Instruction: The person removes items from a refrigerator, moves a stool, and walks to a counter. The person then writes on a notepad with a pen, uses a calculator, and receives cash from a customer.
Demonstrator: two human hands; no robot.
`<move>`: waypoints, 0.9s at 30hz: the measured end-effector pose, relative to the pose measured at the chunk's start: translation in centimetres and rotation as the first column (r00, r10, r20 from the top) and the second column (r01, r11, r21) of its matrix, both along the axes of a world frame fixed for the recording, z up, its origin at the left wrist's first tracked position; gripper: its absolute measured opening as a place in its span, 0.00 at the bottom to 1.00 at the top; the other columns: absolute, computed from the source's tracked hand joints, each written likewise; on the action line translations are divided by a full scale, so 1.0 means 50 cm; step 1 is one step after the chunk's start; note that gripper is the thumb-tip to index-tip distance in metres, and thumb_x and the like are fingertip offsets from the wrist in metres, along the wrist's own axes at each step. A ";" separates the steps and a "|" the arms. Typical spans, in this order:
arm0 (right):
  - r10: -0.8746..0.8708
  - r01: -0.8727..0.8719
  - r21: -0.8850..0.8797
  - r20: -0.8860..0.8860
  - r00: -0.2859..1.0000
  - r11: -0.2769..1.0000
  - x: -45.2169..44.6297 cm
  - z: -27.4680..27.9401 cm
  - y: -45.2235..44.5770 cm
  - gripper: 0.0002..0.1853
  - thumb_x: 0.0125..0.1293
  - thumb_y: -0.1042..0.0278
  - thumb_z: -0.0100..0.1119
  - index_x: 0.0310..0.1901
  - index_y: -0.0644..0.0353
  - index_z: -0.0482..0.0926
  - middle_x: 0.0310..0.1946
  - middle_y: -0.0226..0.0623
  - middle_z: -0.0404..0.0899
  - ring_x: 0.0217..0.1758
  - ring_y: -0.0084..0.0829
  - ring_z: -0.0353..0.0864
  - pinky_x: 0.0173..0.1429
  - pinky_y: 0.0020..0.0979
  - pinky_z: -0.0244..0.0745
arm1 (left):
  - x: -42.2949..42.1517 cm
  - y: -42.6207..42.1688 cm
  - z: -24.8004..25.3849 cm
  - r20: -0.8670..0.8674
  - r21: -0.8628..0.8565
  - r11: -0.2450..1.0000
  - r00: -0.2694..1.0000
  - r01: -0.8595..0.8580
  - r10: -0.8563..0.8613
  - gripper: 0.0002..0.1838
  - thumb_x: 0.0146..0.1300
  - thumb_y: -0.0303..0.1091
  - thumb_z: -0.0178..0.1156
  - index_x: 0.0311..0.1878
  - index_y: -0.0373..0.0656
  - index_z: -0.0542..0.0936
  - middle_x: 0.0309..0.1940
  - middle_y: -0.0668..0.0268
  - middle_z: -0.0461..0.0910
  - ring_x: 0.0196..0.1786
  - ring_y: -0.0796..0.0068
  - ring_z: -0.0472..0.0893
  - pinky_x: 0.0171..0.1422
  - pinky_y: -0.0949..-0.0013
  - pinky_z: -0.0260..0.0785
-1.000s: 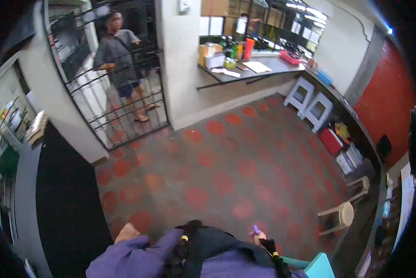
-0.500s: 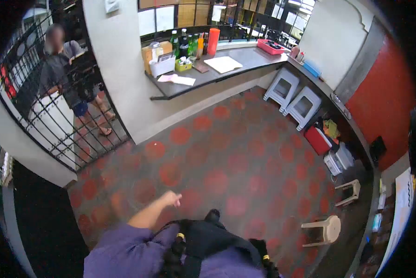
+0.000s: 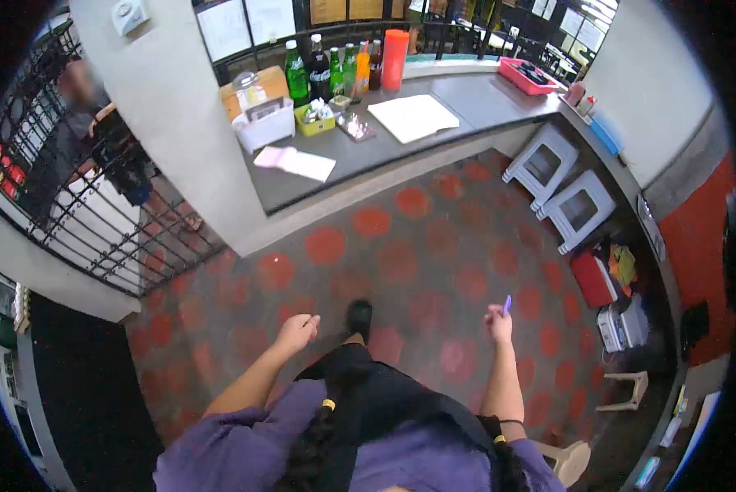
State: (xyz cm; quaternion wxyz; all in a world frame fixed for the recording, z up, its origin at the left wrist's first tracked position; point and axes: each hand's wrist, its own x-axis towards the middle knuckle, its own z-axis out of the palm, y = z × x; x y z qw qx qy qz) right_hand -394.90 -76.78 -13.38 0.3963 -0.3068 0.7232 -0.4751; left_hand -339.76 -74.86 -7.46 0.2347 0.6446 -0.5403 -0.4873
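My left hand point(image 3: 299, 332) hangs over the floor, its fingers curled into a loose fist with nothing showing in them. Out to the right, my right hand point(image 3: 498, 325) is closed around a purple pen point(image 3: 507, 305), whose end sticks up past the fingers. Neither hand touches the counter point(image 3: 290, 190) ahead. On that counter lie an open notebook point(image 3: 413, 118) and a white and pink slip of paper point(image 3: 306, 166). Several glass bottles point(image 3: 319, 70) stand at the back beside a tall red cup point(image 3: 395, 59).
A white bin point(image 3: 265, 125) and a small yellow-green basket point(image 3: 314, 119) share the counter with a pink tray point(image 3: 528, 78). Two grey stools point(image 3: 579, 209) are at the right wall, near a red box point(image 3: 593, 279). Behind the barred gate point(image 3: 97, 221) stands a person.
The view has moved nearer the counter. My right hand with the pen has come into sight, and a foot has stepped forward. My left hand has shifted slightly left in view.
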 end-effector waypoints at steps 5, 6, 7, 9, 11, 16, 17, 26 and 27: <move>0.125 -0.122 -0.030 0.234 0.964 0.992 0.118 0.050 -0.354 0.09 0.69 0.73 0.49 0.45 0.55 0.79 0.34 0.28 0.82 0.30 0.19 0.78 0.29 0.22 0.68 | -0.087 -0.320 -0.012 -0.128 -0.331 0.943 0.990 0.019 -0.065 0.17 0.72 0.41 0.52 0.33 0.36 0.75 0.35 0.59 0.76 0.42 0.60 0.77 0.49 0.63 0.68; 0.114 -0.124 0.012 0.310 0.944 0.992 0.144 0.069 -0.412 0.09 0.69 0.73 0.48 0.46 0.54 0.78 0.35 0.28 0.82 0.30 0.19 0.79 0.31 0.22 0.69 | -0.113 -0.387 0.019 -0.149 -0.375 0.926 0.985 0.029 -0.091 0.15 0.72 0.40 0.52 0.35 0.36 0.75 0.37 0.59 0.76 0.44 0.60 0.77 0.51 0.64 0.68; 0.135 -0.134 -0.025 0.284 0.949 0.991 0.161 0.100 -0.479 0.09 0.69 0.72 0.48 0.46 0.54 0.78 0.35 0.27 0.83 0.30 0.19 0.79 0.31 0.22 0.69 | -0.137 -0.469 0.049 -0.163 -0.426 0.904 0.980 0.038 -0.117 0.14 0.71 0.39 0.53 0.36 0.36 0.75 0.40 0.58 0.75 0.47 0.61 0.76 0.53 0.64 0.68; 0.165 -0.148 -0.087 0.247 0.955 0.985 0.188 0.153 -0.588 0.09 0.70 0.72 0.48 0.46 0.54 0.78 0.35 0.26 0.83 0.30 0.19 0.79 0.32 0.22 0.69 | -0.185 -0.606 0.084 -0.081 -0.596 0.799 0.983 0.084 -0.164 0.10 0.70 0.35 0.55 0.40 0.37 0.75 0.42 0.58 0.75 0.49 0.60 0.76 0.55 0.64 0.68; 0.204 -0.162 -0.164 0.291 0.935 0.973 0.170 0.161 -0.707 0.09 0.71 0.71 0.48 0.47 0.54 0.78 0.37 0.25 0.83 0.34 0.18 0.80 0.32 0.21 0.69 | -0.231 -0.727 0.126 -0.082 -0.619 0.778 0.977 0.103 -0.195 0.09 0.69 0.35 0.57 0.43 0.38 0.75 0.47 0.57 0.73 0.52 0.59 0.75 0.57 0.64 0.68; 0.273 -0.232 -0.165 0.309 0.911 0.959 0.135 0.249 -0.957 0.10 0.70 0.70 0.52 0.52 0.55 0.76 0.42 0.30 0.83 0.39 0.21 0.81 0.38 0.24 0.75 | -0.342 -0.992 0.112 -0.198 -0.576 0.813 0.980 -0.085 -0.038 0.12 0.68 0.38 0.59 0.48 0.40 0.74 0.58 0.52 0.68 0.58 0.56 0.73 0.60 0.62 0.68; 0.294 -0.252 -0.164 0.330 0.897 0.954 0.132 0.251 -1.004 0.11 0.70 0.70 0.53 0.53 0.55 0.75 0.43 0.31 0.83 0.40 0.21 0.81 0.39 0.24 0.76 | -0.359 -1.036 0.095 -0.190 -0.571 0.813 0.982 -0.111 0.000 0.13 0.68 0.38 0.59 0.49 0.40 0.74 0.61 0.51 0.67 0.59 0.56 0.72 0.61 0.61 0.68; 0.336 -0.331 -0.101 0.492 0.803 0.938 0.058 0.206 -1.300 0.20 0.69 0.73 0.50 0.62 0.54 0.67 0.50 0.35 0.74 0.48 0.32 0.79 0.46 0.33 0.77 | -0.458 -1.253 -0.006 -0.211 -0.350 0.746 0.823 -0.567 0.527 0.17 0.66 0.34 0.60 0.53 0.35 0.71 0.44 0.55 0.76 0.44 0.65 0.76 0.51 0.62 0.71; 0.351 -0.308 -0.168 0.432 0.831 0.937 0.061 0.223 -1.310 0.17 0.68 0.76 0.48 0.58 0.57 0.72 0.46 0.33 0.74 0.49 0.29 0.78 0.48 0.32 0.75 | -0.472 -1.262 0.002 -0.244 -0.367 0.735 0.822 -0.570 0.515 0.18 0.67 0.34 0.59 0.54 0.35 0.69 0.43 0.57 0.76 0.44 0.68 0.76 0.50 0.63 0.71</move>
